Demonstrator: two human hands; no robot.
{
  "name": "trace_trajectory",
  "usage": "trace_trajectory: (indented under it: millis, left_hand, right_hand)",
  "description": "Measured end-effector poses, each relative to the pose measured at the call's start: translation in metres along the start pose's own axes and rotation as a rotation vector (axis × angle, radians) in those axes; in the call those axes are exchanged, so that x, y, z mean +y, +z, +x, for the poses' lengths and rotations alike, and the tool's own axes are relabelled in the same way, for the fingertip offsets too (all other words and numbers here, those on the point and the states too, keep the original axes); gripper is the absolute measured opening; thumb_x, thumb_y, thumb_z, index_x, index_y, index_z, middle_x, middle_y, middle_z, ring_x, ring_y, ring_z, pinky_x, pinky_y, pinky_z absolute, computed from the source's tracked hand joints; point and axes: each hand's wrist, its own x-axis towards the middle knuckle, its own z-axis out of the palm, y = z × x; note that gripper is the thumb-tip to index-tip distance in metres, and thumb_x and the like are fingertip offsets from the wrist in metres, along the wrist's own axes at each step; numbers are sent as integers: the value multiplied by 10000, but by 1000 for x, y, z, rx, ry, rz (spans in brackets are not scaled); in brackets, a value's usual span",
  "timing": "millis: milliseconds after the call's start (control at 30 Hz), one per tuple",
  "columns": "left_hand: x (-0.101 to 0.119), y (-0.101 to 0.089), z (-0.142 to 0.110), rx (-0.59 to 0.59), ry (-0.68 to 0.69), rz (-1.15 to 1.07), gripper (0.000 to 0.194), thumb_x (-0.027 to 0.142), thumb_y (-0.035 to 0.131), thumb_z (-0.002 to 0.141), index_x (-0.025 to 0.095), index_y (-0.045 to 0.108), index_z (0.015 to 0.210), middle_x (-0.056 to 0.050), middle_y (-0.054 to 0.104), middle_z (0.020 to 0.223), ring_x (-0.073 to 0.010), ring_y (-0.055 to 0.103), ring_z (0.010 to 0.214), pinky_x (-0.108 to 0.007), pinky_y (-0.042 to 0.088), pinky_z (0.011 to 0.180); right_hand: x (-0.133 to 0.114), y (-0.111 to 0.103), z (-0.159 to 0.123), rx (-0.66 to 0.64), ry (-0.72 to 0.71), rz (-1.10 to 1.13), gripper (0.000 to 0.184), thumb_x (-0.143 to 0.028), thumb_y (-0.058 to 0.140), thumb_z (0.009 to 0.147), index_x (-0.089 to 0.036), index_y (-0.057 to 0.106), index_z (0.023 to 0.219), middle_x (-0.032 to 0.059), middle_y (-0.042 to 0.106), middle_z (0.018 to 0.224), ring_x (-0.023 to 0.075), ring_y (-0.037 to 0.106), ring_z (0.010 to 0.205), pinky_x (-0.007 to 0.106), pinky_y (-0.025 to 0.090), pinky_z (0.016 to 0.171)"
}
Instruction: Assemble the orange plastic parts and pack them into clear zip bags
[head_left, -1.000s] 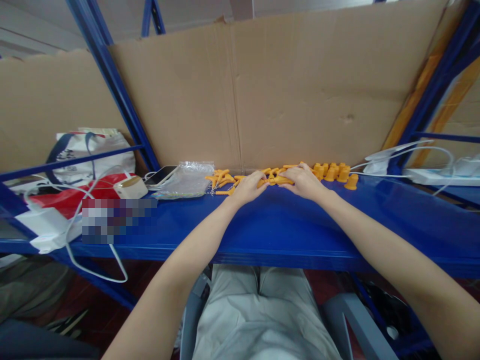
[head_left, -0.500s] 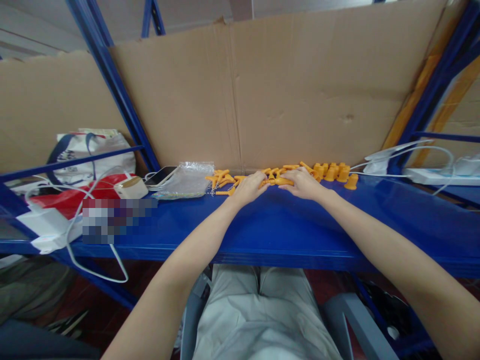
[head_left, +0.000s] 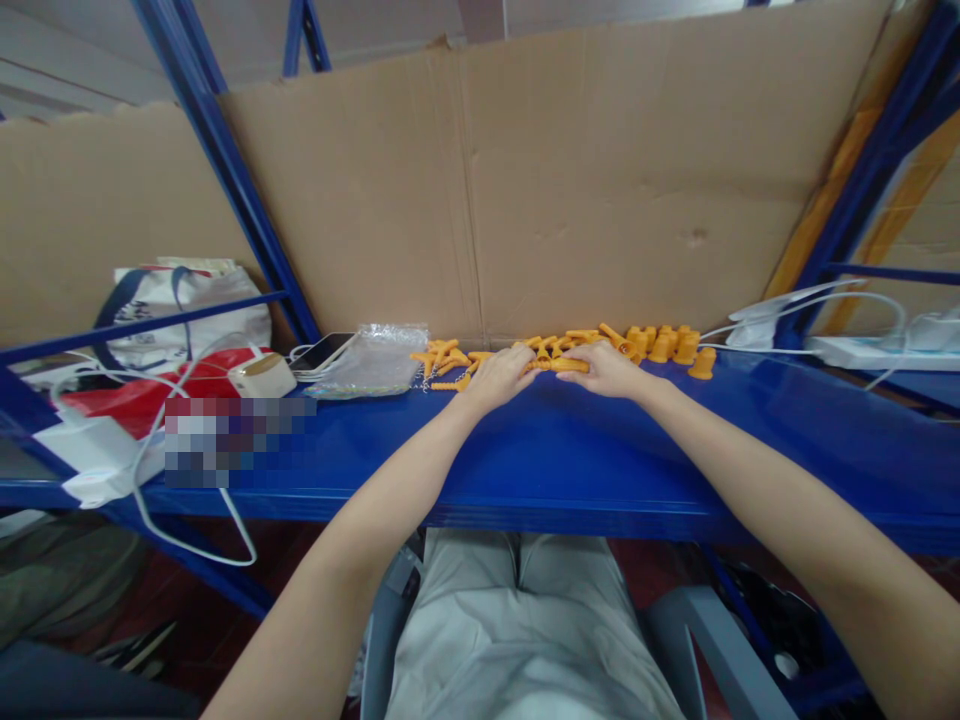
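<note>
My left hand [head_left: 501, 380] and my right hand [head_left: 606, 368] are close together over the back of the blue shelf. Between their fingertips lies a slim orange plastic piece [head_left: 568, 366], with the fingers of both hands closed on its ends. How far it runs inside each hand is hidden. Just behind the hands is a pile of orange plastic pieces [head_left: 581, 335]. Beyond my right hand stand several orange bell-shaped pieces [head_left: 660, 348], one of them [head_left: 703, 364] a little apart. Left of my left hand are orange pieces with thin metal chains [head_left: 442, 358].
A clear plastic bag [head_left: 379, 362] and a phone [head_left: 324, 352] lie to the left. Farther left are chargers with white cables [head_left: 94, 445], a red item [head_left: 202, 378] and a cloth bag [head_left: 195, 305]. A cardboard sheet [head_left: 600, 180] closes off the back. A power strip [head_left: 870, 352] sits right.
Both hands stay in nearly the same place. The fingers have shifted slightly, and the orange piece between them now shows as a straighter, more continuous line.
</note>
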Motion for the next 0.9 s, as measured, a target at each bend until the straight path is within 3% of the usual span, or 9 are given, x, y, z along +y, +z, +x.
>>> trace_trajectory:
  millis: [167, 333, 467, 633, 900]
  left_hand:
    - [0, 0, 0, 4, 5, -8, 119, 254, 493, 960, 163, 567, 977, -83, 649, 1006, -208, 639, 932, -326, 490, 827]
    - [-9, 0, 0, 24, 19, -99, 97, 256, 517, 949, 175, 569, 960, -68, 641, 1015, -194, 631, 953, -309, 489, 840]
    - [-21, 1, -2, 24, -31, -171, 60, 226, 530, 934, 180, 567, 947, -64, 639, 1020, -191, 630, 962, -312, 495, 858]
    - [-33, 5, -6, 25, -93, -217, 31, 193, 538, 914, 183, 558, 936, -65, 652, 1016, -194, 640, 963, -340, 511, 881]
    - [-34, 6, -5, 197, -80, -247, 291, 145, 522, 874, 169, 539, 1164, -160, 516, 1399, -251, 493, 1325, -440, 434, 1078]
  right_hand:
    - [5, 6, 0, 35, -11, 31, 300, -434, 576, 897, -184, 729, 965, 72, 722, 826, 223, 651, 807, 331, 435, 764]
    - [9, 7, -1, 42, -28, 4, 333, -434, 583, 889, -160, 727, 1011, 117, 738, 930, 263, 674, 894, 372, 465, 814]
    - [11, 8, -2, 69, -43, -22, 391, -377, 643, 844, -152, 681, 1162, 146, 724, 1094, 295, 666, 1024, 423, 479, 876]
    - [6, 11, -2, 57, -37, -43, 410, -339, 644, 855, -138, 655, 1211, 165, 713, 1142, 300, 663, 1060, 441, 477, 914]
    - [1, 17, -2, 138, 2, -139, 364, -307, 577, 899, -160, 646, 1224, 163, 703, 1184, 314, 631, 1136, 476, 438, 950]
